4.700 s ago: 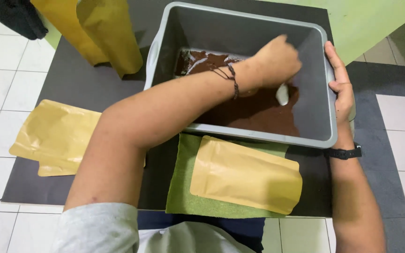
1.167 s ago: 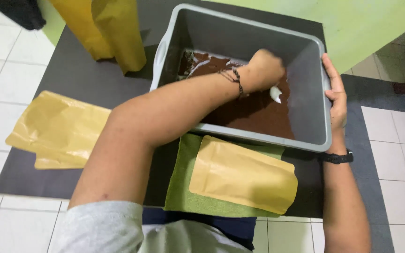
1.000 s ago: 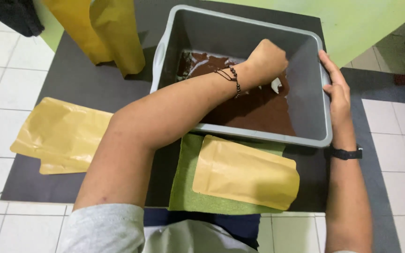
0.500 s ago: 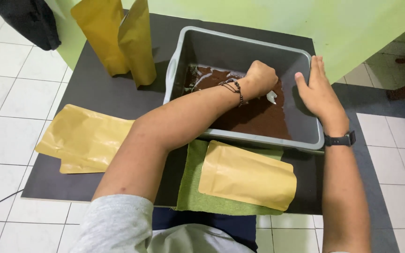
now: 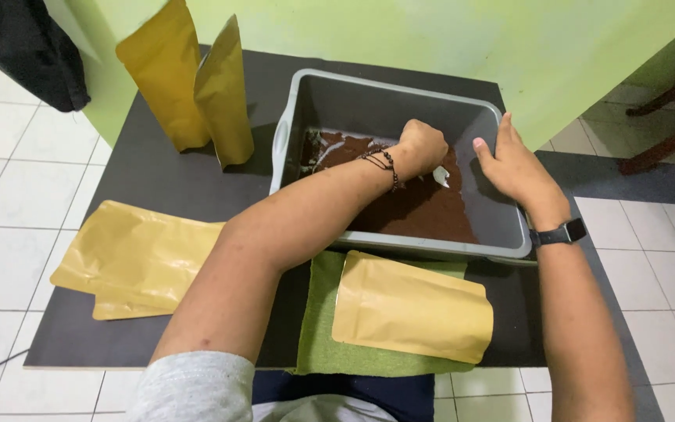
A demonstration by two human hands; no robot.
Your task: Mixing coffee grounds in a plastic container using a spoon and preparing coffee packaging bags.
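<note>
2 hands [image 5: 422,147] in grey tub [image 5: 400,90] (dark brown grounds [image 5: 423,211]), white scoop [image 5: 441,178]

The left hand [image 5: 422,146] is fisted on a white scoop [image 5: 441,178] inside the grey tub [image 5: 400,87], its fingers down in the brown grounds [image 5: 423,211]. The right hand [image 5: 513,162] is open, fingertips just above the tub's right wall. A flat pouch [image 5: 412,309] lies on green cloth [image 5: 318,328] below the fingers.
</note>
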